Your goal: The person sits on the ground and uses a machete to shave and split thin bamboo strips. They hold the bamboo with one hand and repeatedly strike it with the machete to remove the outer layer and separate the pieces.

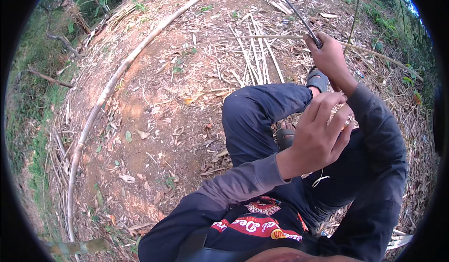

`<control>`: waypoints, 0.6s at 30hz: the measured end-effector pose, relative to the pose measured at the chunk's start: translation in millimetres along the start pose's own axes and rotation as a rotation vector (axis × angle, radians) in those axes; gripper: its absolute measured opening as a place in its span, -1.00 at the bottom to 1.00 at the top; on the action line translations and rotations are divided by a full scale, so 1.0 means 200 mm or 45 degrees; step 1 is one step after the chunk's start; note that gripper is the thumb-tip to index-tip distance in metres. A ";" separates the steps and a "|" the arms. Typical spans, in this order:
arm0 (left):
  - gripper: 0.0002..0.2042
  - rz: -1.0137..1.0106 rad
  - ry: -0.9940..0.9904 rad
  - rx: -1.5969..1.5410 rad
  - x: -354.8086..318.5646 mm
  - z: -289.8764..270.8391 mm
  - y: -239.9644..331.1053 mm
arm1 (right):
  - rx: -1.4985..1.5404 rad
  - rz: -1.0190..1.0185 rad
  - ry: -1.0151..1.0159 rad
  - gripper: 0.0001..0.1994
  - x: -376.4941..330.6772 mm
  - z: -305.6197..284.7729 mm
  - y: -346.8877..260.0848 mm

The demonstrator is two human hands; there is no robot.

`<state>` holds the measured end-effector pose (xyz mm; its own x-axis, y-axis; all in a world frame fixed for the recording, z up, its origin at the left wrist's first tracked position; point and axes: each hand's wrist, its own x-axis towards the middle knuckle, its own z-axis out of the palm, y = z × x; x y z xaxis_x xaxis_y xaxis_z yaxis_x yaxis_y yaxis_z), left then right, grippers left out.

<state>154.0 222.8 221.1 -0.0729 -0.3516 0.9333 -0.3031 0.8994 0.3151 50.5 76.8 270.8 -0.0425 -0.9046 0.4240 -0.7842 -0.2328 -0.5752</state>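
Above my lap, my left hand [320, 129] is raised with its fingers curled. Pale bits show through the gap by its fingertips, and I cannot tell whether they are held or lie behind. Farther off to the right, my right hand [329, 58] is closed around the near end of a long, thin dark tool [295, 13], which points away from me; its kind is unclear. A long split bamboo strip [266, 36] runs crosswise at the right hand, bending down on the right. Whether the fingers also grip the strip is hidden.
Several pale bamboo strips [255, 58] lie past my bent knee [248, 112]. One long bamboo pole [100, 104] curves along the left side. Shavings and dry leaves cover the dirt ground [154, 107]. Sandaled feet [317, 80] rest before me, and plants [35, 103] border the left.
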 end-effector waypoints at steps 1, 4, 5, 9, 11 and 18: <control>-0.71 -0.057 -0.001 0.057 0.07 0.06 0.00 | -0.005 -0.037 0.001 -0.63 0.02 0.03 -0.05; -0.72 -0.196 0.102 0.221 0.19 0.22 -0.04 | -0.103 -0.251 0.122 -0.64 0.07 0.11 -0.08; -0.71 -0.245 0.122 0.262 0.20 0.24 -0.04 | -0.080 -0.222 0.089 -0.65 0.06 0.13 -0.07; -0.73 -0.435 0.159 0.386 0.10 0.27 -0.10 | -0.048 -0.144 0.066 -0.65 -0.06 0.27 -0.04; -0.76 -0.430 0.102 0.427 0.02 0.31 -0.07 | 0.057 -0.016 0.002 -0.68 -0.12 0.27 0.00; -0.61 -0.248 -0.435 -0.163 -0.31 0.55 0.19 | 0.419 0.378 -0.001 -0.73 -0.36 0.09 0.48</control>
<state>42.5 250.5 155.4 -0.3436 -0.5648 0.7503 -0.2231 0.8252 0.5190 -10.0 113.0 173.0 -0.2356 -0.9496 0.2067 -0.4993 -0.0643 -0.8641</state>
